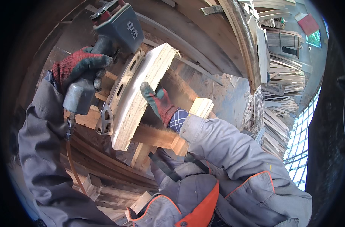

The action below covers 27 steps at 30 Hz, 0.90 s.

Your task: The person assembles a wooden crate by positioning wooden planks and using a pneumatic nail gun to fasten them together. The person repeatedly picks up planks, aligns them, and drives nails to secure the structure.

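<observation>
My left hand, in a red and dark grey work glove, is wrapped round the handle of a grey air nail gun. The gun's long slotted magazine lies along the left side of a thick, pale wooden board. An air hose hangs from the base of the gun's handle. My right hand, gloved the same way, grips the board's right edge; some of its fingers are hidden. The board rests at a slant across a wooden frame. The gun's nose is hidden behind its body and the board.
A short light wood block stands on the frame beside my right wrist. Large curved wooden panels rise on the far side. Stacks of thin wood strips lie at the right, near a gridded window. More timber lies below.
</observation>
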Motion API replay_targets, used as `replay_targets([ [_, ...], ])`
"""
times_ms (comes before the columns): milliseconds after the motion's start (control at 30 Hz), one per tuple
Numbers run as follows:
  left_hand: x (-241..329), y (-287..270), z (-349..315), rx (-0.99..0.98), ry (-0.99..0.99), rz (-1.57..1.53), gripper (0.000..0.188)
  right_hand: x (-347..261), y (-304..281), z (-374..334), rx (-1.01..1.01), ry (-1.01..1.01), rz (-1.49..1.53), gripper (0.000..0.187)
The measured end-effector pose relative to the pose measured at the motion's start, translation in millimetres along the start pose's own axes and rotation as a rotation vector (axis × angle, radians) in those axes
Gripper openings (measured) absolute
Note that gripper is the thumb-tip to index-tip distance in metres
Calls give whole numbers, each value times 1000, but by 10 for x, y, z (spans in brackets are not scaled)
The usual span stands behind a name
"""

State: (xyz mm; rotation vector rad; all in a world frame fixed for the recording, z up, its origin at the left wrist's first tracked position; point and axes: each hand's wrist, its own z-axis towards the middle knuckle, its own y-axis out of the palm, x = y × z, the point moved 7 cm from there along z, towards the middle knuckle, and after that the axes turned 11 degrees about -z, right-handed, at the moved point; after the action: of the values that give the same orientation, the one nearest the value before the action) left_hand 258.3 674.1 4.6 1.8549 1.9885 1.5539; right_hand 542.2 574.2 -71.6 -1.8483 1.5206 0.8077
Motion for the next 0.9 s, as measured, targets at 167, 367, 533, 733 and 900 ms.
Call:
replay_targets([
  [167, -1, -24, 14, -22, -2, 20, 35, 133, -74, 49, -71, 65, 215, 55],
  [367, -8, -17, -135, -24, -30, 44, 40, 375, -10, 215, -265, 247, 813, 59],
  [533, -210, -22, -463, 74, -30, 97, 41, 554, 85, 331, -308, 385, 1170, 63],
  [733, -318, 53, -594, 41, -64, -53, 46, 498, 80, 339, -438, 262, 1150, 62],
  [900, -319, 96, -605, 21, -63, -54, 47, 422, 82, 323, -644, 389, 1506, 59],
])
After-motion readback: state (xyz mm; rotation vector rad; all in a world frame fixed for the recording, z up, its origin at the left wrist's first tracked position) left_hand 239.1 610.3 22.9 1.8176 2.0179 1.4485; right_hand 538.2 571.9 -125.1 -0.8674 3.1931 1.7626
